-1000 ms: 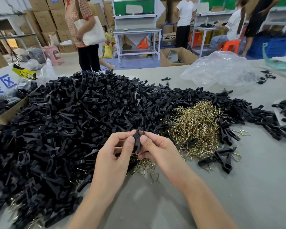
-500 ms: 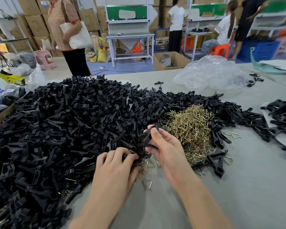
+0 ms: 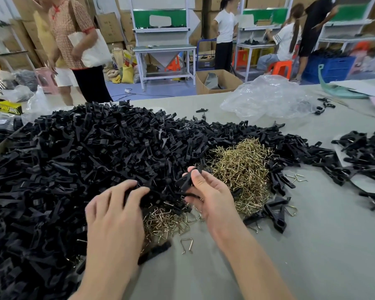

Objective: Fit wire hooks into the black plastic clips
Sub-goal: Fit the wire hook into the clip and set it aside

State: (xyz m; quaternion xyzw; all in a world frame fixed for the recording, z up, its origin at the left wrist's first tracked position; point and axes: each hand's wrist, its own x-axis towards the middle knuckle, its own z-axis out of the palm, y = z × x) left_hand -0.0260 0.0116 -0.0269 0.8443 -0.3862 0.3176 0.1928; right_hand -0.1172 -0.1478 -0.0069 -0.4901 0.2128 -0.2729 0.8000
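**Right hand has a clip, left hand in the pile**

- Containers: open cardboard box (image 3: 224,83) on the far floor, grey parts inside. Blue crate (image 3: 331,67) far right with dark stuff heaped on top, too blurred to identify. Crumpled clear plastic bag (image 3: 268,98) on the far side of the table (image 3: 312,245); I can't make out any contents.
- Task parts lie loose on the table. The big heap of black clips (image 3: 85,159) fills the left and centre, and the brass wire hooks (image 3: 240,167) are heaped just right of it. A smaller hook cluster (image 3: 165,219) sits between the hands, with one single hook (image 3: 186,245) near it.
- Right hand (image 3: 210,195) pinches one black clip (image 3: 187,179) between thumb and fingers, lifted over the hook heap's left edge.
- Left hand (image 3: 115,211) is palm down, fingers bent onto the clip heap. It's blurred, so I can't tell if it grips anything.
- Change: 1 s ago both hands pinched one clip together. Now they're apart, the left is on the heap, and the right keeps a clip.
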